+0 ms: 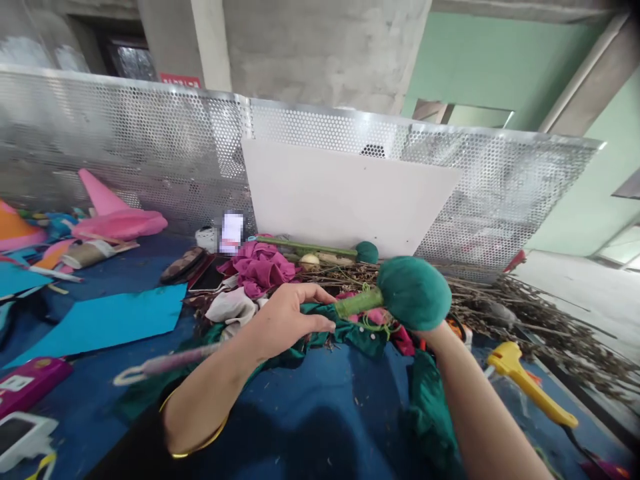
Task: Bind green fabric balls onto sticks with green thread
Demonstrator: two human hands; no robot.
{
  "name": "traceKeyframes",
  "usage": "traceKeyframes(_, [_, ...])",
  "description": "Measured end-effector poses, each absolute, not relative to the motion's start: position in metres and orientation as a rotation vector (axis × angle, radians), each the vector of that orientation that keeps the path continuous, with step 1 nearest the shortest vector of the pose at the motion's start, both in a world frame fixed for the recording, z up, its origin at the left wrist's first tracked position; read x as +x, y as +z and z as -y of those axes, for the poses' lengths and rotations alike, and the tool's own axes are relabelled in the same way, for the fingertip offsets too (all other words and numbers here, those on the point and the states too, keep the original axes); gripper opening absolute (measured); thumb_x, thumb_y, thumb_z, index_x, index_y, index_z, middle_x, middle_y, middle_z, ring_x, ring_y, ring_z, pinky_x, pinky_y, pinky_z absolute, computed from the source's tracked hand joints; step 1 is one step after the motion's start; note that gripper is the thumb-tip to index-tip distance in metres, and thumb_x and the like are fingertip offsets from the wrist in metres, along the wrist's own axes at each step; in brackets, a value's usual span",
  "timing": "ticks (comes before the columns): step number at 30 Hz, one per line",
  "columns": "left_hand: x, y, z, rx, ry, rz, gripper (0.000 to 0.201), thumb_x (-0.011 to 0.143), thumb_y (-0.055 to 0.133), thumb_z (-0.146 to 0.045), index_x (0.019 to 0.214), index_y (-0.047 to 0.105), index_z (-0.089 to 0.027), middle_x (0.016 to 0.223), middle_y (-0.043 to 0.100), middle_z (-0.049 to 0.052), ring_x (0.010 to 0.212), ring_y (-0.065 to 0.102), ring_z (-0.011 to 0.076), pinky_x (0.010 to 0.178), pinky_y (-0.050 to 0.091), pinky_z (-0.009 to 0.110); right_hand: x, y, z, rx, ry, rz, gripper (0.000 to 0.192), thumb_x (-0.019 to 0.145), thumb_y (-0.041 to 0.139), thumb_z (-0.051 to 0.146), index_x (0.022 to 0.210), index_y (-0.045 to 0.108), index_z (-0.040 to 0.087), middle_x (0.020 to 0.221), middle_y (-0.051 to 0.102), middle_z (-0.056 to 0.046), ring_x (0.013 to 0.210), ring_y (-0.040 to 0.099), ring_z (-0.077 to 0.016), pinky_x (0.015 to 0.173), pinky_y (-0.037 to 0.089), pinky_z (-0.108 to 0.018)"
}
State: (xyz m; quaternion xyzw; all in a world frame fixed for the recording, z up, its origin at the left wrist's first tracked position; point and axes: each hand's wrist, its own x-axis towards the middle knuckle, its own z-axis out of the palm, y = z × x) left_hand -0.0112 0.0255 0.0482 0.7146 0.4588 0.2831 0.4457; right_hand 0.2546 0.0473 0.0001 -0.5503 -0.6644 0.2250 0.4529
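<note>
A green cloth-covered ball (415, 293) sits on the end of a light green wrapped stem (361, 303). Behind and under the ball is my right hand (433, 333), its fingers mostly hidden as it supports the ball. My left hand (287, 320) is at the stem's other end, with fingers and thumb curved on either side of dark green cloth (319, 309). More dark green cloth (367, 339) lies crumpled below the stem. A second, smaller green ball (367, 252) on a long green stem (310, 245) rests farther back.
A yellow glue gun (533, 383) lies at right, beside dry twigs (545, 320). Magenta cloth (263, 268), a lit phone (231, 233), blue sheet (107, 323) and pink foam cone (107, 200) are at left. A white board (350, 193) leans against the perforated metal screen (125, 127).
</note>
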Motion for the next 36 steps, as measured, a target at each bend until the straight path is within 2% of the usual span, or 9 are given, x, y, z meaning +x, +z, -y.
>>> traceKeyframes(6, [-0.01,0.046,-0.026,1.54,0.819,-1.129,0.035,0.064,0.075,-0.03,0.096,0.068,-0.017,0.066,0.064,-0.002,0.051,0.051,0.0101,0.047,0.036,0.02,0.194,0.001,-0.023,-0.994,0.771,1.894,0.024,0.087,0.058,0.042,0.093,0.066,0.021,0.092,0.068,-0.005,0.092,0.061,-0.0226,0.086,0.047,-0.036])
traceKeyframes(11, [-0.012,0.047,-0.029,1.489,0.912,-1.134,0.028,0.065,0.074,-0.024,0.091,0.068,-0.017,0.06,0.06,-0.005,0.045,0.044,0.0067,0.044,0.032,0.019,0.166,0.01,0.002,-1.093,0.544,1.85,0.026,0.092,0.051,0.03,0.071,0.06,0.019,0.066,0.057,-0.001,0.063,0.053,-0.0156,0.06,0.042,-0.027])
traceKeyframes(14, [-0.011,0.044,-0.032,1.426,0.904,-1.123,0.028,0.065,0.074,-0.024,0.091,0.066,-0.017,0.059,0.061,-0.005,0.041,0.039,0.0055,0.04,0.026,0.019,0.164,0.013,0.01,-0.949,0.306,1.758,0.021,0.092,0.051,0.023,0.075,0.062,0.019,0.086,0.058,-0.006,0.084,0.057,-0.0193,0.074,0.044,-0.03])
traceKeyframes(18, [-0.004,0.036,-0.033,1.383,0.888,-1.045,0.025,0.062,0.074,-0.021,0.085,0.066,-0.016,0.063,0.062,-0.005,0.041,0.039,0.0042,0.041,0.028,0.019,0.162,0.005,0.005,-0.578,0.658,1.726,0.025,0.096,0.045,0.027,0.082,0.066,0.022,0.103,0.061,-0.009,0.108,0.055,-0.0247,0.093,0.042,-0.04])
traceKeyframes(21, [0.001,0.033,-0.03,1.4,0.883,-1.082,0.023,0.065,0.071,-0.016,0.087,0.065,-0.015,0.057,0.056,-0.007,0.039,0.034,0.0034,0.041,0.027,0.019,0.157,-0.008,-0.001,-0.457,0.942,1.505,0.031,0.098,0.042,0.034,0.079,0.064,0.022,0.075,0.059,-0.004,0.076,0.059,-0.0192,0.073,0.048,-0.035])
traceKeyframes(24, [0.003,0.033,-0.028,1.417,0.928,-1.093,0.03,0.066,0.071,-0.018,0.095,0.063,-0.015,0.066,0.06,-0.006,0.041,0.035,0.0029,0.042,0.028,0.019,0.152,-0.018,0.001,-0.61,0.931,1.354,0.033,0.096,0.047,0.033,0.069,0.059,0.02,0.059,0.046,0.002,0.05,0.04,-0.0109,0.047,0.032,-0.024])
traceKeyframes(26, [0.005,0.034,-0.027,1.413,0.946,-1.095,0.035,0.065,0.072,-0.019,0.098,0.061,-0.016,0.067,0.061,-0.005,0.043,0.039,0.0039,0.044,0.031,0.019,0.149,-0.02,0.005,-0.708,0.816,1.333,0.034,0.095,0.05,0.031,0.063,0.055,0.019,0.056,0.042,0.003,0.049,0.035,-0.0106,0.046,0.025,-0.025])
traceKeyframes(31, [0.008,0.036,-0.025,1.387,0.999,-1.066,0.033,0.064,0.072,-0.016,0.094,0.061,-0.014,0.072,0.064,-0.001,0.061,0.06,0.0118,0.06,0.046,0.023,0.142,-0.017,0.016,-0.771,0.613,1.362,0.036,0.096,0.047,0.028,0.061,0.053,0.019,0.057,0.047,0.001,0.054,0.041,-0.0129,0.051,0.029,-0.028])
traceKeyframes(36, [0.008,0.032,-0.028,1.42,1.004,-1.073,0.028,0.064,0.071,-0.017,0.091,0.063,-0.013,0.076,0.068,0.001,0.067,0.064,0.0151,0.066,0.05,0.027,0.141,-0.014,0.018,-0.828,0.501,1.426,0.035,0.096,0.045,0.027,0.062,0.052,0.02,0.057,0.049,0.001,0.052,0.043,-0.0124,0.05,0.03,-0.027])
